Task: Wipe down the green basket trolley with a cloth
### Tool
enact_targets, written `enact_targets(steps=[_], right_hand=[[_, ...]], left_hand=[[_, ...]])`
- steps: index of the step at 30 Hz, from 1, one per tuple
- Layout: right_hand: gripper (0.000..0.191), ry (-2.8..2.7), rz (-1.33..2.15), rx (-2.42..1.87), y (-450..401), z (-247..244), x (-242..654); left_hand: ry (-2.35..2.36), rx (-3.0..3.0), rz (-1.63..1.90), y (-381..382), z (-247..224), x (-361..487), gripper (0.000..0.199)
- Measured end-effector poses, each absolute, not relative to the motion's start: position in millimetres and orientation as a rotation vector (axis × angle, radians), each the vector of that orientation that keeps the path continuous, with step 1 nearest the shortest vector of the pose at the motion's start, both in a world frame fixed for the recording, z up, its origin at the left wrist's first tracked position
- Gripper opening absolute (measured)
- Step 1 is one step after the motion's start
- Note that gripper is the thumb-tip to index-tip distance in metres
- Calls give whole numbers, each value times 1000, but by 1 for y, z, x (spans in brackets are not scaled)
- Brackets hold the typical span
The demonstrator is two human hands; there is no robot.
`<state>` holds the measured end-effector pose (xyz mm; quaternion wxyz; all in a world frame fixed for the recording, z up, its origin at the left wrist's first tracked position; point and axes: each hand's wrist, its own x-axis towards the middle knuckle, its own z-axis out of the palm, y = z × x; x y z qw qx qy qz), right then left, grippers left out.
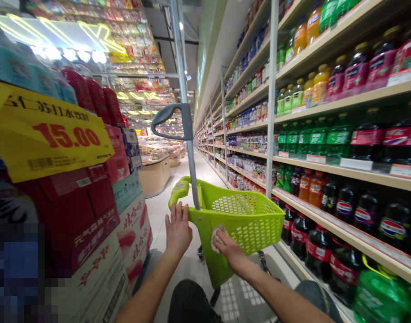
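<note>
A lime-green plastic shopping cart [210, 255] with a perforated basket stands directly before me. Its grey pole [193, 175] rises from the frame and carries a dark grey loop handle [186, 121]. My left hand [179, 231] rests its outstretched, slightly spread fingers against the cart's left edge, below the green grip [180, 188]. In my right hand [230, 251] is a crumpled whitish cloth [215, 240], pressed flat on the cart's near side panel. The fingers bend over this cloth and partly cover it.
Shelves of bottled drinks [326, 134] line the right side, close to the basket. Stacked drink cartons [91, 211] rise on the left, with a yellow price sign [54, 134] in front. My knees [190, 300] flank the cart's base. A display counter [155, 175] stands farther along the aisle.
</note>
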<state>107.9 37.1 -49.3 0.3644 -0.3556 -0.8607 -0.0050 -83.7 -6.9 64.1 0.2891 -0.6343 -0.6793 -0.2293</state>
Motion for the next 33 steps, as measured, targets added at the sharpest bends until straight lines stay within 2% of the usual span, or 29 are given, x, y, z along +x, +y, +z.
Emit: enact_targets(steps=[3,6,9,14,16,20,23,29,33], right_hand=[[41,-2174,-39,-827,30,-46,108],[51,-2013,-100,-698,27,-8,99],[45,-2028,-190,-667,29,8,86],[27,-2292,-296,-770,30,-59,88],[29,-2264,-284,-801,29,-71,96],[43,-2017,-195,-782,33,-23,100],[43,-1929,-135,-806,37,11,96],[39,-2014,20,-806,25,-21,109],[47,-1896,-19,-691,26,11,110]], left_hand=[[-1797,-1699,-631,-7,64,-79,66],[-1789,-1709,-668,-8,68,-74,64],[-1752,-1749,-696,-10,71,-70,61],[-1662,-1823,-683,-9,72,-69,62],[-1644,-1840,-687,-8,71,-66,62],[-1653,-1879,-718,-9,72,-53,60],[-1650,-1936,-770,-11,77,-46,58],[-1622,-2053,-910,2,94,-64,53],[-1647,-2142,-831,14,102,-73,42]])
